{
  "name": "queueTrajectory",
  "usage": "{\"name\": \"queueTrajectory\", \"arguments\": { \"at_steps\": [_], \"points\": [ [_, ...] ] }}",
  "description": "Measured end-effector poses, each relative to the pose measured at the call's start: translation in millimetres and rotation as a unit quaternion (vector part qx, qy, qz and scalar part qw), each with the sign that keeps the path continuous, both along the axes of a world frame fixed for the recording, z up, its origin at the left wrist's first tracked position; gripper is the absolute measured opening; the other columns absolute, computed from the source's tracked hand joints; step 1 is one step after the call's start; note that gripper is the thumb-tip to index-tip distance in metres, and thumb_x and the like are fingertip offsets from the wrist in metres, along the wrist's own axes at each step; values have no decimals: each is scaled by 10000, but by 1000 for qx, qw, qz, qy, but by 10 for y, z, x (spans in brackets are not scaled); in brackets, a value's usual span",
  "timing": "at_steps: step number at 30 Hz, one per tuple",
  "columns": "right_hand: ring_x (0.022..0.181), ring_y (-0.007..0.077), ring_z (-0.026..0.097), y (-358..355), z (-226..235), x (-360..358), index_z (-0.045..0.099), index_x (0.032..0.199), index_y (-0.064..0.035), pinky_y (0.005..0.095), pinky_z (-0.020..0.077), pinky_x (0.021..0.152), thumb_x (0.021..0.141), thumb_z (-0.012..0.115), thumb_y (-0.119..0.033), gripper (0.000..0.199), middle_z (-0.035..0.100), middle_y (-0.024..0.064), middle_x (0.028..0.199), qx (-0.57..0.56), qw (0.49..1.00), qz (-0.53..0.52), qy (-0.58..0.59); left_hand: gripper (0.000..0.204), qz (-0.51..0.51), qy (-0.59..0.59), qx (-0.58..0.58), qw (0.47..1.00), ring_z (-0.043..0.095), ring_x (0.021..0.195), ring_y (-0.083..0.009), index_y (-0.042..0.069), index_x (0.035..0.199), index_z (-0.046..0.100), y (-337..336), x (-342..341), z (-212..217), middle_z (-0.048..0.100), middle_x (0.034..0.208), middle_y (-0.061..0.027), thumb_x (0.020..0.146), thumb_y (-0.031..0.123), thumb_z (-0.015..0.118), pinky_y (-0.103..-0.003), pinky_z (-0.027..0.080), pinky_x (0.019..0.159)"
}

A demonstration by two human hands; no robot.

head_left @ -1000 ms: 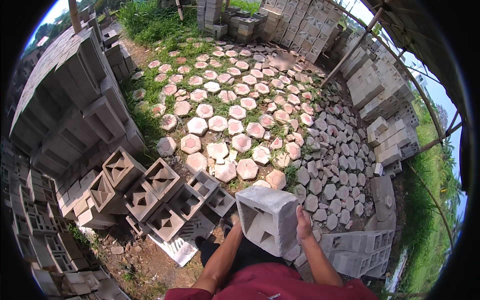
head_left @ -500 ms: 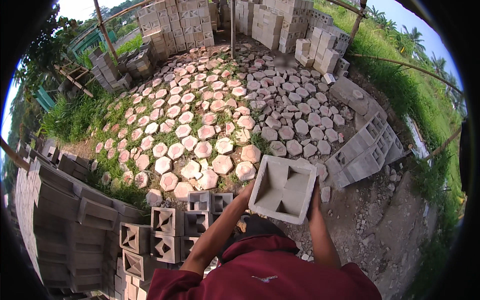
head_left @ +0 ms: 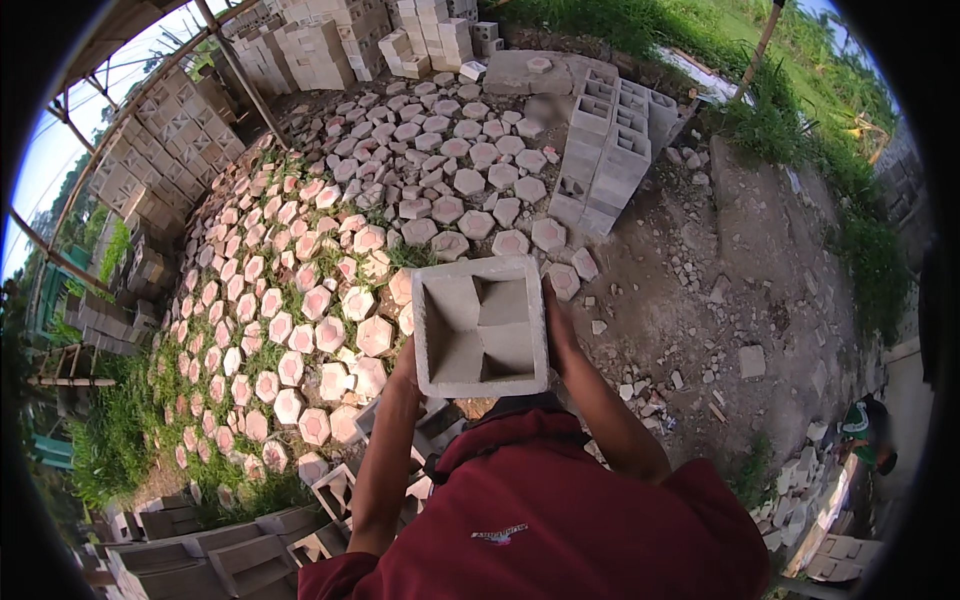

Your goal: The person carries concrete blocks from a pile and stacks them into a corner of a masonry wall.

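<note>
Head view: hands (head_left: 556,325) grip square hollow block (head_left: 481,326), open face upward.

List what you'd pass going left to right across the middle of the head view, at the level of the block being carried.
Pink hexagonal pavers → left hand → hollow concrete block → right hand → bare dirt with rubble.

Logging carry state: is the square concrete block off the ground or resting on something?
Off the ground. The block is held between the left hand and right hand, hollow face up toward the camera.
</note>
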State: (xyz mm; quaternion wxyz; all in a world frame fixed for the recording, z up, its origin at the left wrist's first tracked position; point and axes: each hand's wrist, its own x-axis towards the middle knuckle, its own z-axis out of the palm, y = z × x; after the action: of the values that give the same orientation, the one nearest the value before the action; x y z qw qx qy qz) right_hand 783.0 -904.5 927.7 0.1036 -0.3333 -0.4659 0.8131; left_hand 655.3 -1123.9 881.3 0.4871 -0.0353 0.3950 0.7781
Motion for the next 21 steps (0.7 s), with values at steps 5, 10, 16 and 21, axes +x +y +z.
{"name": "queueTrajectory", "arguments": {
  "at_steps": [5,10,16,21],
  "points": [
    [939,163,554,53,-419,-93,610,1154,19,300,430,852,898,399,-679,773,625,96,1045,128,991,-43,-14,498,-9,21,-54,998,639,1000,-272,-23,1333,441,8,-92,-33,587,1201,-175,990,336,401,-375,552,844],
    [974,166,540,289,-725,-298,600,1176,27,293,408,891,904,375,-683,793,619,92,1084,154,983,54,-79,481,23,1,-116,993,638,995,-267,-18,1317,463,32,-260,-238,597,1190,-163,978,320,419,-373,550,844],
    [958,155,544,796,-435,-685,604,1179,22,291,417,880,912,418,-645,742,630,79,1048,149,980,129,-18,461,73,10,-121,990,648,968,-287,-26,1280,497,407,-492,-56,618,1151,-173,972,302,399,-396,551,840],
    [1006,216,577,1418,73,-956,593,1204,22,345,420,889,839,347,-774,910,629,166,1115,217,959,173,-58,451,128,62,-90,986,636,995,-294,-31,1275,495,1024,-723,224,607,1167,-180,962,283,416,-404,541,864]
  ]
}}
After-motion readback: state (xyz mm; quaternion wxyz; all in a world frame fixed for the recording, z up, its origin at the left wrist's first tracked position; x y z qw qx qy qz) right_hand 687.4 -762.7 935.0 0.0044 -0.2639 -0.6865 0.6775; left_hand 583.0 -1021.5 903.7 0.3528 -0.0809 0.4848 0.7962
